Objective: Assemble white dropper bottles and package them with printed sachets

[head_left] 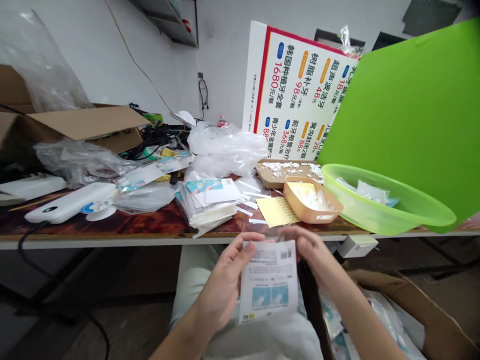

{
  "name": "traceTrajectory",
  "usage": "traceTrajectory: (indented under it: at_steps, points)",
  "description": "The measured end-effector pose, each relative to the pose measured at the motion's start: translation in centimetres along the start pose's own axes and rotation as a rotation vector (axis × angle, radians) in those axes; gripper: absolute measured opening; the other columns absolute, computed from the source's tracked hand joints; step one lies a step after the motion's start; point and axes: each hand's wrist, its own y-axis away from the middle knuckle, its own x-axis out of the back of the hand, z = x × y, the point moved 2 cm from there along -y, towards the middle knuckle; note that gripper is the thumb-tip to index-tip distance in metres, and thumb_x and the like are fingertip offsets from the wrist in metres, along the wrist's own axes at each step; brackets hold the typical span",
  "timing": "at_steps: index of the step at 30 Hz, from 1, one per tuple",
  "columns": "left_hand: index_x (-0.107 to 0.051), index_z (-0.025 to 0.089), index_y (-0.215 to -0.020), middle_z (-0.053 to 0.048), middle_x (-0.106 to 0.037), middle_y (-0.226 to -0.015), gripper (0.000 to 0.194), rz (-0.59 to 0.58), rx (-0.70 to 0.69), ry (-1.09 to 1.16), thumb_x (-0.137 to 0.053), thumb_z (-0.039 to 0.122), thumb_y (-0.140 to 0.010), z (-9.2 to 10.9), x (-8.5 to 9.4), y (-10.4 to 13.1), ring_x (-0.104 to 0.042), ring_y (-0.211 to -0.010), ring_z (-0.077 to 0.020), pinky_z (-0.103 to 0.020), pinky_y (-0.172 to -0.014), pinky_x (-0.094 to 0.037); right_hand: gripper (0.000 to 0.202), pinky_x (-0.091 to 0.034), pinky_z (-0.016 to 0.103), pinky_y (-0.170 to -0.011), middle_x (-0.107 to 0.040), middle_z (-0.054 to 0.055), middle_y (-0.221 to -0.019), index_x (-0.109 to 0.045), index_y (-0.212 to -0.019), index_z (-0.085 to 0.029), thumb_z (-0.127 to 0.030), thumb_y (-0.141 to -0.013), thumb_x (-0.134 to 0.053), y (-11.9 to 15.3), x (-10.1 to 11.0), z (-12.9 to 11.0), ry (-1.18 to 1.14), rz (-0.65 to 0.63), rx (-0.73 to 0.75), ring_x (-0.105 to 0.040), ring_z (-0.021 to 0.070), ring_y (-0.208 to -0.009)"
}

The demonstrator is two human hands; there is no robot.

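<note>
My left hand (234, 272) is closed on the left edge of a small clear packet (268, 280), its thumb on the front. A white sheet printed with text and two blue pictures shows through the packet, which is held over my lap. At the packet's top right corner my right hand (313, 250) has its fingers bent over the clear upper edge; its fingertips are partly hidden. Just beyond the hands, on the table, lie a stack of bagged cards (208, 207), a yellow sticker sheet (276, 212) and an orange tray (318, 217) with small whitish pieces.
A translucent green basin (390, 220) holds some packets at the table's right. Behind it stand a green panel (405, 115) and a printed sign (296, 95). A white corded device (71, 202) lies left. An open carton (446, 320) of packets sits below right.
</note>
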Motion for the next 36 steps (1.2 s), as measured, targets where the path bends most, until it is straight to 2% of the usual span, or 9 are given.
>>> traceTrajectory:
  at_steps: [2,3,6,13,17,20,26,32,36]
  points:
    - [-0.064,0.021,-0.095,-0.002,-0.071,-0.081,0.021,-0.048,0.037,-0.034,-0.070,0.039,-0.086,-0.5,-0.3,0.2,-0.063,-0.068,-0.0131,-0.022,-0.064,-0.050,0.060,-0.053,0.032,-0.061,-0.069,0.005,-0.082,-0.068,-0.098,-0.021,-0.072,-0.068,-0.067,2.8,-2.1,-0.5,-0.173,-0.139,-0.102,-0.066,0.0217,-0.072]
    - [-0.064,0.021,-0.093,-0.001,-0.069,-0.077,0.021,-0.067,0.058,-0.055,-0.070,0.040,-0.086,-0.7,-0.4,0.4,-0.061,-0.064,-0.0120,-0.021,-0.061,-0.048,0.051,-0.052,0.029,-0.060,-0.068,0.002,-0.081,-0.067,-0.098,-0.022,-0.063,-0.067,-0.075,3.8,-2.7,-0.5,-0.355,-0.175,-0.224,-0.065,0.0180,-0.069]
    - [-0.066,0.018,-0.092,0.001,-0.065,-0.069,0.023,-0.087,0.108,-0.136,-0.070,0.040,-0.086,-0.7,-0.2,0.9,-0.054,-0.060,-0.0097,-0.018,-0.057,-0.043,0.039,-0.048,0.021,-0.058,-0.066,-0.003,-0.076,-0.068,-0.092,-0.022,-0.040,-0.063,-0.087,5.4,-3.4,-0.4,-0.706,-0.139,-0.429,-0.061,0.0100,-0.062]
    - [-0.063,0.020,-0.098,0.003,-0.061,-0.068,0.028,0.010,0.114,-0.378,-0.065,0.046,-0.087,-0.5,0.8,3.2,-0.051,-0.061,-0.0108,-0.019,-0.055,-0.040,0.042,-0.050,0.023,-0.057,-0.070,0.001,-0.069,-0.070,-0.082,-0.018,-0.030,-0.051,-0.095,6.7,-4.0,-0.1,-0.793,-0.025,-0.616,-0.064,0.0135,-0.060]
    - [-0.064,0.020,-0.096,0.000,-0.065,-0.075,0.030,0.075,0.037,-0.473,-0.068,0.048,-0.084,-0.2,0.4,3.5,-0.054,-0.062,-0.0121,-0.020,-0.054,-0.042,0.048,-0.048,0.021,-0.052,-0.062,-0.005,-0.062,-0.073,-0.085,-0.018,-0.025,-0.044,-0.097,6.7,-4.6,-1.0,-0.821,0.036,-0.603,-0.061,0.0105,-0.054]
    - [-0.065,0.020,-0.090,0.001,-0.066,-0.075,0.027,0.071,0.026,-0.457,-0.074,0.044,-0.080,0.5,0.0,3.3,-0.055,-0.061,-0.0115,-0.020,-0.055,-0.043,0.050,-0.047,0.021,-0.051,-0.059,-0.007,-0.061,-0.074,-0.088,-0.020,-0.025,-0.044,-0.097,6.6,-4.5,-1.4,-0.830,0.046,-0.569,-0.059,0.0092,-0.053]
    - [-0.065,0.018,-0.092,0.001,-0.066,-0.064,0.031,0.091,0.132,-0.423,-0.077,0.042,-0.078,0.8,0.5,3.3,-0.055,-0.057,-0.0114,-0.020,-0.053,-0.043,0.039,-0.047,0.018,-0.059,-0.073,0.003,-0.078,-0.077,-0.092,-0.018,-0.033,-0.059,-0.091,7.2,-3.9,-0.6,-0.783,-0.167,-0.631,-0.063,0.0101,-0.067]
    - [-0.062,0.019,-0.098,0.000,-0.069,-0.072,0.028,0.078,0.239,-0.356,-0.069,0.043,-0.086,0.5,1.9,3.7,-0.059,-0.065,-0.0124,-0.022,-0.061,-0.046,0.032,-0.043,0.017,-0.054,-0.072,0.001,-0.067,-0.079,-0.080,-0.021,-0.032,-0.054,-0.093,7.5,-4.5,0.8,-0.820,-0.027,-0.715,-0.061,0.0097,-0.060]
    - [-0.060,0.023,-0.107,-0.002,-0.072,-0.085,0.023,-0.009,0.281,-0.365,-0.060,0.041,-0.093,1.0,3.0,4.1,-0.063,-0.075,-0.0146,-0.024,-0.067,-0.048,0.035,-0.044,0.021,-0.057,-0.073,0.003,-0.074,-0.080,-0.089,-0.024,-0.043,-0.062,-0.088,7.6,-4.5,1.4,-0.791,-0.114,-0.629,-0.060,0.0111,-0.063]
